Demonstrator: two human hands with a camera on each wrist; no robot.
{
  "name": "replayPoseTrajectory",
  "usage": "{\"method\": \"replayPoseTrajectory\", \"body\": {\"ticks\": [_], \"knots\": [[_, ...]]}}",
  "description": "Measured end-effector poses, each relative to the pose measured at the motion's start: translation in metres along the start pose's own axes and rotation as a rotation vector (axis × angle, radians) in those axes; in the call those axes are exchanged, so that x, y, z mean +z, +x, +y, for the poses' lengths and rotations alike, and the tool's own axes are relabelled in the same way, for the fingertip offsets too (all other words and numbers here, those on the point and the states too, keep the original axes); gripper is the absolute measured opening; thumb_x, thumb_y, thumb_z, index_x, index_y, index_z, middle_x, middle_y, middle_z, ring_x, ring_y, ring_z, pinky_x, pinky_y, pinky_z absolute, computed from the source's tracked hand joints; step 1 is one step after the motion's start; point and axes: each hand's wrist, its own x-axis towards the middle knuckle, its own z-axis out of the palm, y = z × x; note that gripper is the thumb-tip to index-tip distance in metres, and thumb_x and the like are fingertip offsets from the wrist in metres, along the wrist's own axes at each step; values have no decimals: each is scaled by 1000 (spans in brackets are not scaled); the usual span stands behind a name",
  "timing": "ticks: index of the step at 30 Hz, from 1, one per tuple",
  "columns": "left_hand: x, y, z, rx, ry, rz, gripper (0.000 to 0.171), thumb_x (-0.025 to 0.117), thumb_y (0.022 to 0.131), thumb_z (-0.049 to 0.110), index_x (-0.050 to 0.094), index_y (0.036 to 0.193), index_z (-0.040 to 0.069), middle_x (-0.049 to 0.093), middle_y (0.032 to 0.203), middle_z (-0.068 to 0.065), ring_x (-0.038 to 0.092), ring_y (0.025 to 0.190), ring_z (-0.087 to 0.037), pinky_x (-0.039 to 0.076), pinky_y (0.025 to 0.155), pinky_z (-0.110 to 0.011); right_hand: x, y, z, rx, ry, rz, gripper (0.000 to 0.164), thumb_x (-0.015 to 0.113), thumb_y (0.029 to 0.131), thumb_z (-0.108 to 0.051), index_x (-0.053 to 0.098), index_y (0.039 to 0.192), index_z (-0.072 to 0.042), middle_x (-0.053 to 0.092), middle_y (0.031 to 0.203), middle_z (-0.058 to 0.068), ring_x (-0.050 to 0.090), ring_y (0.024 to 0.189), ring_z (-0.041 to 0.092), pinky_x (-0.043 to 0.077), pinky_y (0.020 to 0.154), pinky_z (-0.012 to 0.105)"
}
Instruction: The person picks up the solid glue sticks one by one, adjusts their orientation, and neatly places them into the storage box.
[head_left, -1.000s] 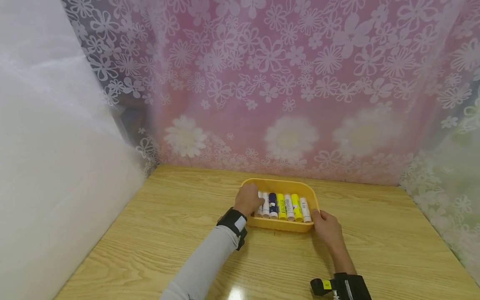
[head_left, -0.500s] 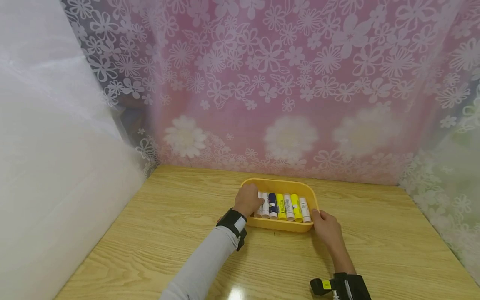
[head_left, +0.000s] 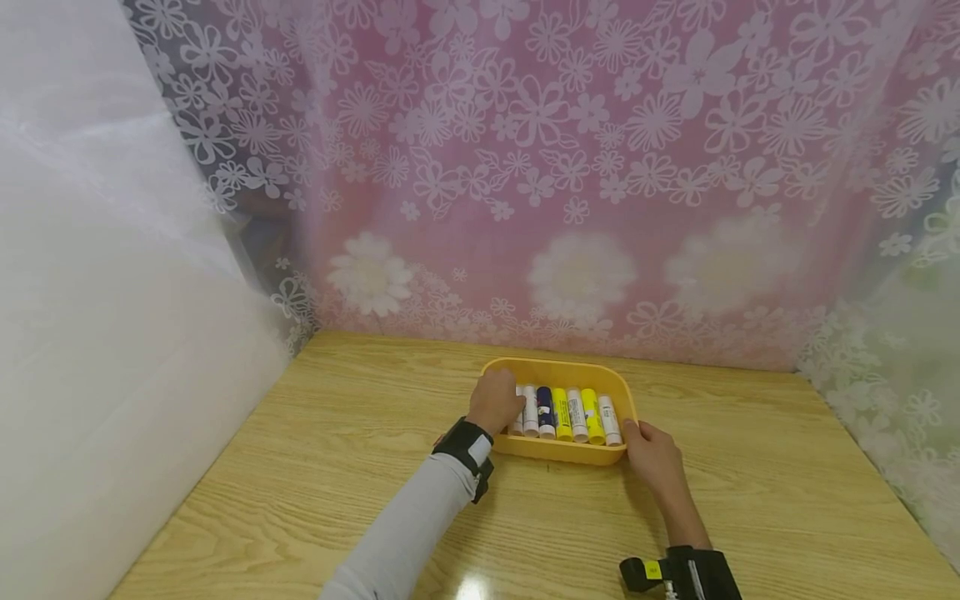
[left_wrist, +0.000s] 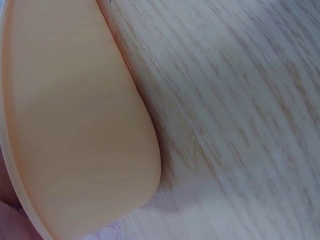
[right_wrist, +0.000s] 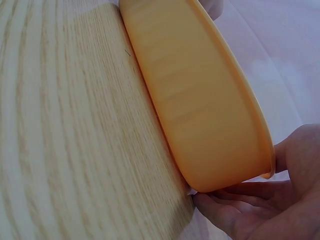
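A yellow plastic tray (head_left: 558, 451) stands near the back of the table. Inside it several glue sticks lie side by side: white ones (head_left: 611, 421), yellow ones (head_left: 592, 415) and a dark blue one (head_left: 545, 412). My left hand (head_left: 495, 402) reaches over the tray's left end, its thumb across the leftmost white stick. Its fingertips are hidden, so I cannot tell whether it pinches anything. At the near right corner my right hand (head_left: 657, 456) grips the tray, thumb at the rim (right_wrist: 268, 150) and fingers under the outer wall, seen in the right wrist view.
The wood-grain table (head_left: 315, 500) extends on both sides and in front of the tray. Behind it hangs a pink floral curtain (head_left: 480, 208). A white sheet (head_left: 127, 292) closes off the left, and a pale floral sheet (head_left: 900, 400) the right.
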Motion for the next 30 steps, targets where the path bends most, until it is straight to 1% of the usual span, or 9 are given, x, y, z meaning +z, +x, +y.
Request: {"method": "replayPoseTrajectory", "body": {"ticks": [7,13,15,17,20,22,26,28,30], "knots": [[-1,-2,0,5,-27,-11,43,61,92,20,48,53,10,31,48,2,36,41,-10,25,36,-21,0,0,1,6,-12,2,70,27,100,-49,35,143,6,38,141,30,31,132,47,30,105,60],[-7,-3,-3,23,-127,6,40,54,94,14,47,55,10,35,48,1,37,40,-12,26,36,-21,1,0,1,4,-9,7,69,28,100,-48,36,143,5,39,141,30,32,132,47,30,105,59],[-10,-3,-5,41,-174,40,39,54,93,10,48,54,10,37,47,2,39,38,-10,28,34,-19,1,0,0,4,-8,7,69,28,100,-48,36,142,6,40,141,30,32,132,46,30,105,59],[-14,-3,-8,65,-219,85,39,53,93,7,50,54,8,38,46,2,40,36,-10,28,34,-19,1,0,0,2,-7,8,68,28,100,-47,37,142,6,40,141,29,33,132,46,31,105,59],[-21,-4,-11,68,-316,172,29,55,92,7,56,63,6,44,49,2,44,36,-9,33,33,-18,1,0,-1,0,-9,9,69,28,100,-48,37,142,6,41,140,29,33,131,46,31,104,59],[-28,-3,-11,62,-358,241,23,55,93,9,60,71,4,46,52,1,43,38,-9,32,35,-19,1,0,0,-1,-11,12,69,29,100,-48,37,142,6,41,140,29,34,131,46,32,104,59],[-36,-2,-14,16,-413,350,17,55,92,10,65,81,2,52,57,-3,42,41,-9,31,37,-20,1,1,0,3,-21,19,69,28,100,-49,37,142,5,41,140,29,33,131,46,32,104,59],[-39,-3,-15,-19,-436,375,15,56,92,11,67,87,2,57,63,-5,44,45,-10,33,39,-21,0,1,0,2,-25,24,68,29,100,-48,38,142,5,41,140,29,33,131,46,31,104,59],[-41,-5,-16,-64,-470,384,14,58,92,13,68,92,3,62,71,-5,50,53,-12,40,44,-22,0,0,-1,2,-26,28,67,29,100,-47,39,141,5,41,140,29,34,131,46,31,105,58]]}}
